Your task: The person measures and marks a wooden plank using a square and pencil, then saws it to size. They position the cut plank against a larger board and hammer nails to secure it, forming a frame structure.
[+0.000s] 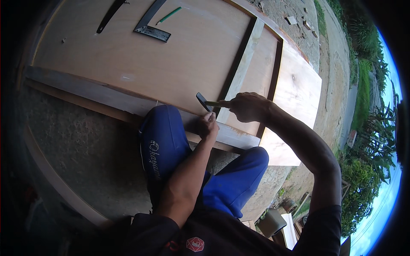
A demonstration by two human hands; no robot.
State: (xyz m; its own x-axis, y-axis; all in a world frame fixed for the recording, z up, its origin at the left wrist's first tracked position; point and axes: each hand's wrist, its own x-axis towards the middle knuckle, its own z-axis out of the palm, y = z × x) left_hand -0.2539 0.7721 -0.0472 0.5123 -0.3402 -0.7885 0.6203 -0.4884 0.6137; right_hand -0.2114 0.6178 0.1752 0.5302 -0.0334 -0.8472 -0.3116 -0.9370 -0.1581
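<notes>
My right hand [248, 106] is wrapped round the handle of a hammer [203, 102], whose dark head hangs just above my left hand. My left hand [207, 123] is closed in a pinch at the near rail of a wooden frame [239, 137]. Whatever its fingertips hold is too small to make out. Beside both hands, a pale crosspiece [241, 68] meets that rail. A brown plywood panel [141, 72] fills the frame to the left of the crosspiece.
On the panel lie a carpenter's square [152, 33], a green pencil [169, 16] and a dark curved tool [110, 17]. A lighter board [294, 94] is at the frame's right end. My knees in blue trousers [164, 132] press close to the near rail. Wood scraps [306, 24] lie on the ground beyond.
</notes>
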